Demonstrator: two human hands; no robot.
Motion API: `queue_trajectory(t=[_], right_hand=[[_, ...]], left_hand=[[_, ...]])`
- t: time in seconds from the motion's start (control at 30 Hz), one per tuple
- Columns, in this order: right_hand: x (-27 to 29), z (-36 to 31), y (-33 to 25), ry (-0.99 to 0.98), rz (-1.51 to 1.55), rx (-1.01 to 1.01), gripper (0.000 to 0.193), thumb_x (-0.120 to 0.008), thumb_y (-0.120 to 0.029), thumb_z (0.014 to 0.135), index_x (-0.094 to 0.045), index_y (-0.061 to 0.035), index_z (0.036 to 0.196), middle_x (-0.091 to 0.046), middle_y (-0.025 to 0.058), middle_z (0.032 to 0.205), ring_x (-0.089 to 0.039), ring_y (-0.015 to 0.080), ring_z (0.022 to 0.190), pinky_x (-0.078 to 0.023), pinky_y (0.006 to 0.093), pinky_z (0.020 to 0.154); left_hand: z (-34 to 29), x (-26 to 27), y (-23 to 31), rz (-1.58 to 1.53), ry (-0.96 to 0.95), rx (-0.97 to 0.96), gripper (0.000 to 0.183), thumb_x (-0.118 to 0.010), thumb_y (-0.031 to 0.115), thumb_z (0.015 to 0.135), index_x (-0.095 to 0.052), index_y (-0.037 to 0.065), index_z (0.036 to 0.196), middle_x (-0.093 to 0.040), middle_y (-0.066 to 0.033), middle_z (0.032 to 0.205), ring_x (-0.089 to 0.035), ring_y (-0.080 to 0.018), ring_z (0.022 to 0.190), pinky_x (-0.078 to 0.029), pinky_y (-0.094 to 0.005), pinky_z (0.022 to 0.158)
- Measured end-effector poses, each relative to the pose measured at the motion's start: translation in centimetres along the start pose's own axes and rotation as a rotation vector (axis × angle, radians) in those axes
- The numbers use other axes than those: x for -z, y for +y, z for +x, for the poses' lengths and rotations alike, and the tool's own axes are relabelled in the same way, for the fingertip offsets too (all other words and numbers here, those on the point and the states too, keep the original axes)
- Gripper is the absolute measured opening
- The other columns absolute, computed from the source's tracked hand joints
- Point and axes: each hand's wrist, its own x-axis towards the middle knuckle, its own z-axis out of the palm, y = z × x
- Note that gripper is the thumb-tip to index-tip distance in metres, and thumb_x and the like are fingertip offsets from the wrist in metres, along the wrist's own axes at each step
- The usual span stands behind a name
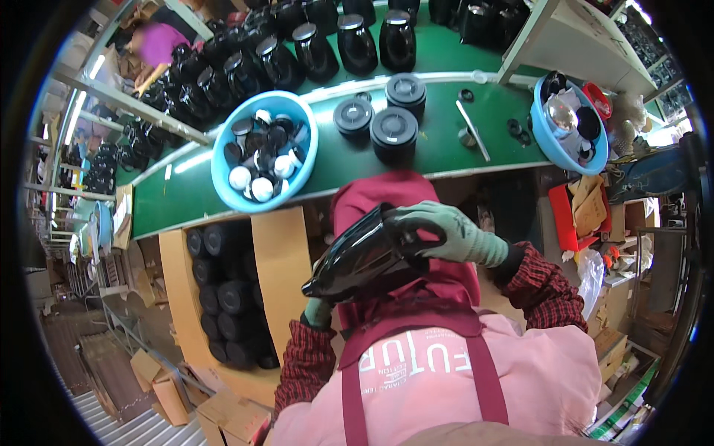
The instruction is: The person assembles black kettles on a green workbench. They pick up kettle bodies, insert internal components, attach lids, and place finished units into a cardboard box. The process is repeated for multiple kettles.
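Observation:
A glossy black jug (364, 256) lies tilted across my lap, its pointed end toward the lower left. My right hand (450, 232), in a pale green glove, is closed around its upper end by the curved black handle (425, 236). At the pointed end, my gloved left hand (318, 313) supports the jug from below; its fingers are mostly hidden behind it. Ahead on the green bench stand three black ribbed, lidded cylinders (394, 128).
A blue basin (312, 149) of black and white caps stands left on the bench, another basin (541, 123) right. A metal rod (474, 132) lies between. Several black jugs (357, 44) line the back. Below left, a carton (281, 245) holds black cylinders. Another person (158, 46) is far left.

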Motion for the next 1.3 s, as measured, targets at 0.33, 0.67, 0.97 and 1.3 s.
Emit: queue_trajectory(t=[0.33, 0.67, 0.97, 1.3], right_hand=[[0.5, 14.8, 20.1, 0.131, -0.854, -0.695, 0.108, -0.080, -0.070, 0.069, -0.033, -0.0355, 0.161, -0.023, 0.0238, 0.166, -0.025, 0.0571, 0.147, -0.030, 0.0763, 0.110], [0.1, 11.0, 12.4, 0.512, 0.531, -0.164, 0.094, -0.082, -0.034, 0.085, -0.033, -0.0124, 0.161, -0.041, 0.0142, 0.157, -0.043, 0.0263, 0.143, -0.033, 0.0391, 0.121], [-2.9, 1.8, 1.8, 0.190, 0.293, 0.060, 0.110, -0.077, -0.052, 0.081, -0.025, -0.0003, 0.162, -0.028, 0.0178, 0.165, -0.025, 0.0320, 0.155, -0.020, 0.0424, 0.124], [-3.9, -0.1, 3.7, 0.188, 0.322, 0.089, 0.107, -0.073, -0.057, 0.086, -0.023, -0.0015, 0.163, -0.025, 0.0185, 0.167, -0.021, 0.0339, 0.156, -0.017, 0.0456, 0.126]], left_hand=[[-6.4, 11.1, -7.2, 0.911, 0.330, -0.064, 0.050, -0.057, 0.020, 0.103, -0.048, 0.006, 0.150, -0.048, -0.0148, 0.153, -0.047, -0.0300, 0.139, -0.039, -0.0430, 0.118], [-6.8, 13.0, -6.2, 0.997, 0.300, -0.209, 0.046, -0.056, 0.019, 0.104, -0.050, 0.006, 0.148, -0.051, -0.0147, 0.149, -0.051, -0.0294, 0.133, -0.044, -0.0423, 0.113], [-3.3, 6.4, 1.0, 0.143, 0.141, -0.108, 0.052, -0.060, 0.021, 0.105, -0.043, 0.004, 0.151, -0.052, -0.0143, 0.146, -0.060, -0.0253, 0.124, -0.054, -0.0396, 0.104], [-1.5, 1.6, 4.7, 0.233, 0.046, -0.114, 0.056, -0.061, 0.023, 0.104, -0.040, 0.005, 0.153, -0.049, -0.0140, 0.150, -0.055, -0.0261, 0.130, -0.051, -0.0416, 0.108]])
